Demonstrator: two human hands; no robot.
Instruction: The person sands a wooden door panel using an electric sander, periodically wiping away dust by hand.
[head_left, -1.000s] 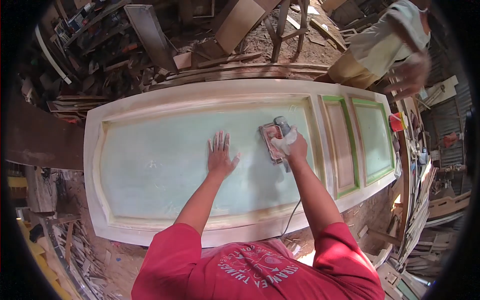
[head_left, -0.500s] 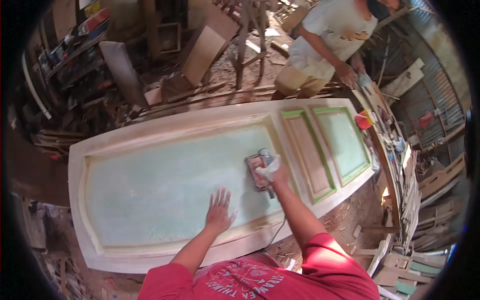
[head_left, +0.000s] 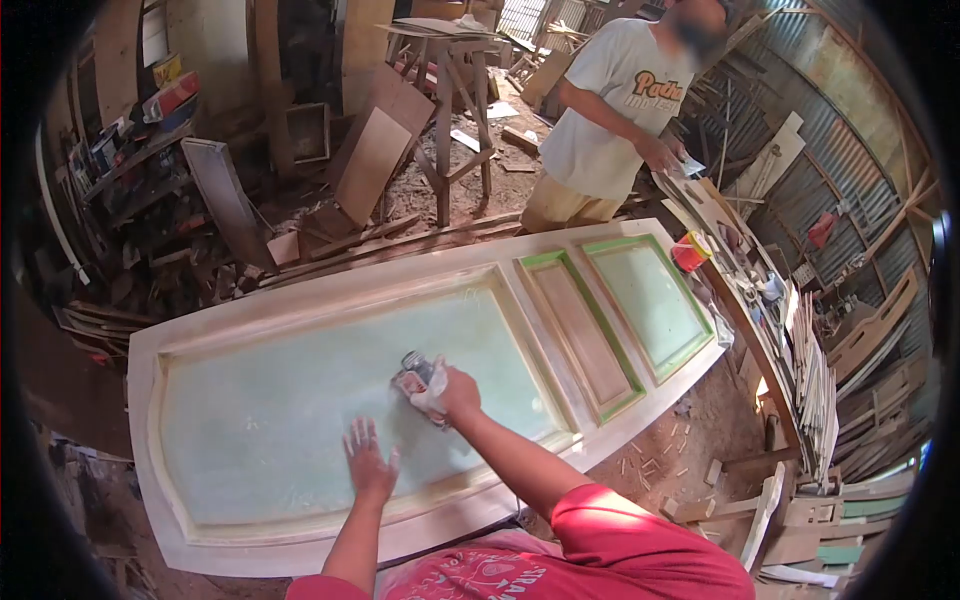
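A large white wooden door [head_left: 590, 450] lies flat before me, with a pale green recessed panel. My right hand [head_left: 452, 392], with a whitish glove or cloth partly over it, is wrapped round an electric sander [head_left: 411, 375]. The sander rests on the green panel near its middle. Its underside is hidden. Nearer to me and to the left, my left hand [head_left: 370, 466] lies on the same panel with fingers spread, holding nothing. Two smaller recessed panels at the door's right end have bright green edges.
Beyond the door, a co-worker in a pale T-shirt [head_left: 612, 130] stands at a cluttered bench. A red and yellow container [head_left: 690, 252] sits by the door's right end. Wood scraps [head_left: 655, 470] litter the ground. A wooden trestle [head_left: 445, 130] stands behind.
The sander, held in my right hand, has moved left across the green panel. My left hand has shifted left and a little toward me. The camera view has tilted up.
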